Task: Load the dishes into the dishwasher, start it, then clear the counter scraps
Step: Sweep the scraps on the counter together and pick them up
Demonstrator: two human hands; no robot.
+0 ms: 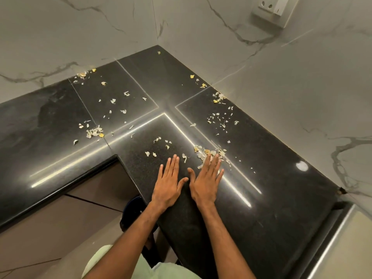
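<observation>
Pale white and yellow peel scraps lie scattered over a black L-shaped granite counter (271,178). My left hand (168,182) lies flat on the counter near its inner corner, fingers straight and together. My right hand (206,181) lies flat beside it, fingertips touching a small heap of scraps (209,153). Another clump of scraps (93,132) sits on the left run. More scraps (218,97) lie along the right wall. Neither hand holds anything. No dishes or dishwasher are in view.
Marble-look wall tiles (302,87) enclose the counter at the back and right. A wall socket (270,11) is mounted high on the right wall. A dark blue round object (133,208) sits on the floor below the counter edge. A steel rim (332,238) borders the counter's near right end.
</observation>
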